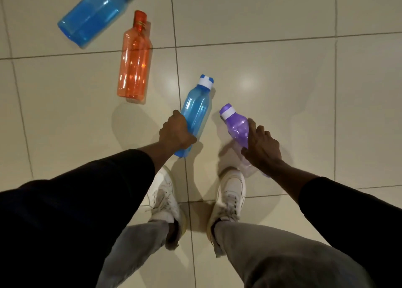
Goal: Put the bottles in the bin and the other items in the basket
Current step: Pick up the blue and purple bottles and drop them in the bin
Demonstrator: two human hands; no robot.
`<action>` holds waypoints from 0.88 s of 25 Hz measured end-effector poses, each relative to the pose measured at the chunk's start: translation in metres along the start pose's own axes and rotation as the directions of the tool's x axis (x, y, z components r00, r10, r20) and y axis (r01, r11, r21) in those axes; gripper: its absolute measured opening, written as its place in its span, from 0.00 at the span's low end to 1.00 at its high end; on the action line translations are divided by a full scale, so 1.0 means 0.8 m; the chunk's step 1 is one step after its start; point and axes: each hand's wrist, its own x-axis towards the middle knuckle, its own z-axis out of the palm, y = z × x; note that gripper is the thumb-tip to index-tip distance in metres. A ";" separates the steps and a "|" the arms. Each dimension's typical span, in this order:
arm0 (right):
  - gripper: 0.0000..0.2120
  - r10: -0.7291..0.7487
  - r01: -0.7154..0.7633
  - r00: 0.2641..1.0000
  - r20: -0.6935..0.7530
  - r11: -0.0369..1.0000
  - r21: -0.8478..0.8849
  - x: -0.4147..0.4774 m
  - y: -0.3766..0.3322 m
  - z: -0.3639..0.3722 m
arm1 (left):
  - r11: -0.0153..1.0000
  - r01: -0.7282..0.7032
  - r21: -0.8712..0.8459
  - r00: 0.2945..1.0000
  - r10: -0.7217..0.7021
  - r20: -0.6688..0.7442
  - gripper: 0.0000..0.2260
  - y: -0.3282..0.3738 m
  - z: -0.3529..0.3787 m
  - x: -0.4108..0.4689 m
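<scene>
Pale glossy tile floor (282,70) w/ dark grout lines and two soft light patches. Dark sleeves (76,211) coming in from btm corners, grey trousers (272,255) beneath.

Big blue bottle (95,13): on its side, up and left of orange bottle (134,59), near but apart, white-banded cap end cut off by top edge.

Orange bottle itself: flat on floor, see-through, orange cap pointing away from person, body lying across a grout line.

Slim blue bottle (196,111): down and right of orange bottle, apart from it, white-and-blue cap pointing away, leaning a bit right.

Purple bottle (236,126): further right of orange bottle, just beside slim blue bottle, not touching it. White band under purple cap; lower end blurred behind wrist.

White sneakers (230,196): well below orange bottle, toes toward the two held bottles.

Left hand (176,133): fingers wrapped round lower body of slim blue bottle, grasping from its left side.

Right hand (261,148): fingers curled over lower body of purple bottle, grasping from its right side.

Can't tell whether either held bottle rests on floor or is lifted clear.
</scene>
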 end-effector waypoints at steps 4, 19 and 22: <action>0.45 0.053 -0.042 0.995 -0.080 0.990 0.135 -0.087 -0.022 -0.090 | 0.996 0.027 -0.084 0.999 -0.029 -0.023 0.39 -0.004 -0.060 -0.125; 0.38 -0.053 0.185 0.949 -0.311 0.892 0.412 -0.467 -0.129 -0.424 | 0.900 0.072 -0.429 0.983 -0.137 -0.122 0.41 0.017 -0.342 -0.567; 0.39 -0.127 0.244 0.949 -0.287 0.873 0.422 -0.498 -0.167 -0.465 | 0.872 0.069 -0.485 0.972 -0.169 -0.166 0.42 -0.006 -0.387 -0.616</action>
